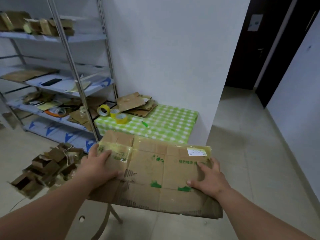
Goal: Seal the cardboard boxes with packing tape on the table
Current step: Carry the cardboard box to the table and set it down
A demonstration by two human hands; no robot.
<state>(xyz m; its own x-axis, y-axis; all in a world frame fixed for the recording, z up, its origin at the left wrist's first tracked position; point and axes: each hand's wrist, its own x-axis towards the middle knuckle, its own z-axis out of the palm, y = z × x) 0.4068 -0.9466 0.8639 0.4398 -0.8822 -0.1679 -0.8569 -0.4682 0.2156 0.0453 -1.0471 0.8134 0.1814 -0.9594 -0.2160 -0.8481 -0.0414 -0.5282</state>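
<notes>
A large flattened cardboard box [149, 172] with green print, old tape and a white label is held in front of me, short of the table. My left hand [98, 167] grips its left side, fingers over the top face. My right hand [207, 179] holds its right side, fingers spread on the top. Beyond it stands the table [166, 123] with a green checked cloth. Three yellow tape rolls [112, 113] sit at its back left. A pile of flattened cardboard [135, 103] lies in its back corner. A small green cutter [145, 124] lies mid-table.
A metal shelf rack [57, 80] with cardboard and papers stands to the left. Small open boxes [45, 168] are heaped on the floor at the left. A stool [97, 219] stands below the held box. A white wall is behind the table; a dark doorway [256, 49] opens on the right.
</notes>
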